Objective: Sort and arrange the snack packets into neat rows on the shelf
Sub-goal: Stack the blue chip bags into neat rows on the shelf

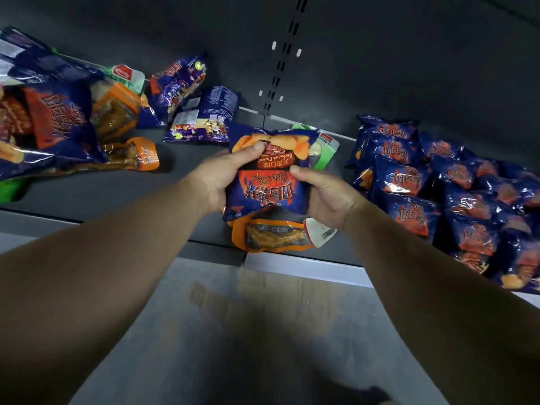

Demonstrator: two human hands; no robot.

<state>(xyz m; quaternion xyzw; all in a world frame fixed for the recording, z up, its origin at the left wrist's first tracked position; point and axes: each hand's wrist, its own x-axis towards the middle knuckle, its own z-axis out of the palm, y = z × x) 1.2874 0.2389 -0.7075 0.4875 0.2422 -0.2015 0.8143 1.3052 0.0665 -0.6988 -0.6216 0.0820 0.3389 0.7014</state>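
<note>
Both hands grip a single chip packet [270, 182] just above the front part of a dark grey shelf [181, 182]: the left hand [225, 176] curls around its left edge with the thumb pressed on the face, the right hand [324, 194] clasps the right edge, thumb on top. The packet is glossy dark blue with a red-orange panel, pictures of golden chips and the words "Barbecue Flavor," and it reads upside down from the camera. Directly beneath it, at the shelf's front lip, lies one orange packet [277, 235] with a clear window; a white-and-green packet [324, 150] shows behind the right hand. To the right, matching blue chip packets stand in rows [432, 194], overlapping one another; at least a dozen are visible, though the exact number cannot be told. At the left sits an unsorted heap: one large blue chip packet [49, 124] lying flat, two orange packets [122, 135] partly under it, another green-and-white packet [128, 76] behind, and two purple packets [190, 95] leaning toward the back wall [409, 54]. Grey floor [263, 331] shows below the shelf, between the two bare forearms.
</note>
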